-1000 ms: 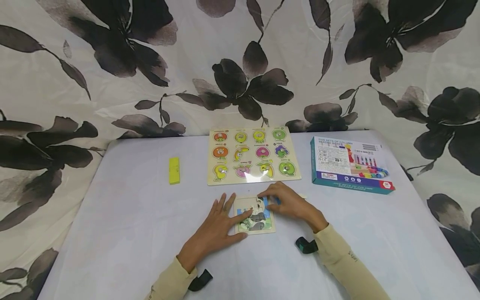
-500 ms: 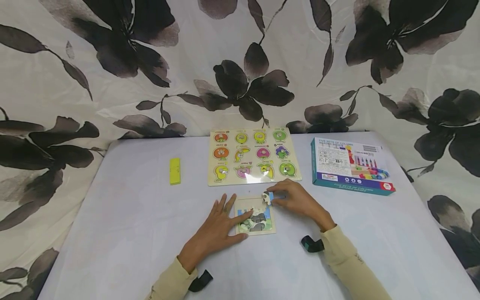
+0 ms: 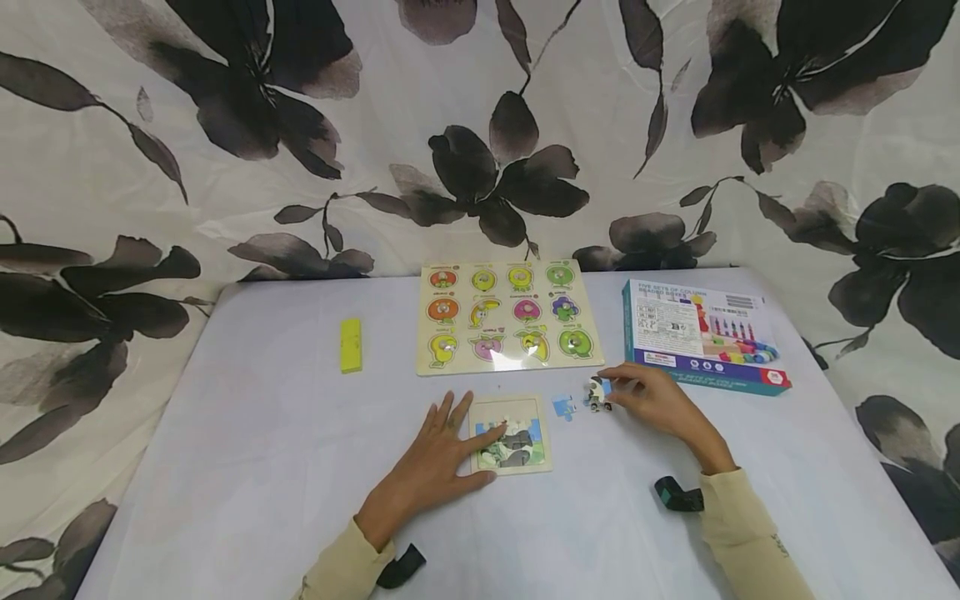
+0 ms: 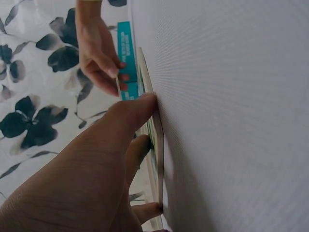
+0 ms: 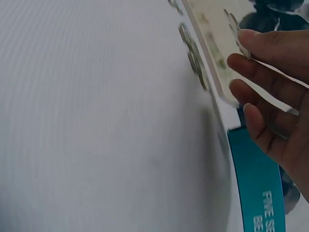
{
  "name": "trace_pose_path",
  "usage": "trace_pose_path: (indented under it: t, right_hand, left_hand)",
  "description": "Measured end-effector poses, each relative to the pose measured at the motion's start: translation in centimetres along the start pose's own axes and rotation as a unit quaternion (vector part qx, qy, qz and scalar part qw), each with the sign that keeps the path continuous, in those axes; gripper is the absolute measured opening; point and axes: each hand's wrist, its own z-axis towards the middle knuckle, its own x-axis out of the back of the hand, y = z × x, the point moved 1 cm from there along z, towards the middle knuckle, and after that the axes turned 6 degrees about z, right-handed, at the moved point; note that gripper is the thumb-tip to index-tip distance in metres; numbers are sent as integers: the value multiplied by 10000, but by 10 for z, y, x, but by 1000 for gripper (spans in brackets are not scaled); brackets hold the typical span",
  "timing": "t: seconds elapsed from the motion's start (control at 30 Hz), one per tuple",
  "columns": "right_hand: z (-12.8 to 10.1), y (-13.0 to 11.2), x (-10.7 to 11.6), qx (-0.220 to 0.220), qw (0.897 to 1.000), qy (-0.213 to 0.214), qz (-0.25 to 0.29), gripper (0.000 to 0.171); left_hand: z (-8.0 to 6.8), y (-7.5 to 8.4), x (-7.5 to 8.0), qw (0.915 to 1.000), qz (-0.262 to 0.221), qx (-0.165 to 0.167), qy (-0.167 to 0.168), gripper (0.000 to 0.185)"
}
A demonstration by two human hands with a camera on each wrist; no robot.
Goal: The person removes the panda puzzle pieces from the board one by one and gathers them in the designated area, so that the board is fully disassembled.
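Jigsaw board, square and wooden, is lying flat on the white-covered table, with the person's left hand resting across its left side. That hand's fingers are lying straight and spread, the index finger reaching over the picture and the thumb touching the board's near left edge. Fitted pieces are filling the lower part; pale recess is showing above them. Right of the board and apart from it, the right hand is pinching a black-and-white jigsaw piece, which is sitting right at the tips of thumb and fingers. A blue jigsaw piece is lying between the board and that grip. Farther back, a yellow block is lying at left, a fruit puzzle board in the middle, and a "Five Sets of Column" box just beyond the right hand. Behind everything, floral cloth is hanging.
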Motion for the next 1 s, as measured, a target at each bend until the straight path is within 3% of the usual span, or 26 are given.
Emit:
trace_pose_path:
  t: [0.53,1.0]
  right_hand:
    - [-22,26,22,-320,9990,77,-294,34]
    - [-25,32,22,-107,9993,94,-345,31]
  left_hand:
    - [-1,1,-1,10000,-30,43,1,62]
    - [-1,1,0,10000,20,53,38,61]
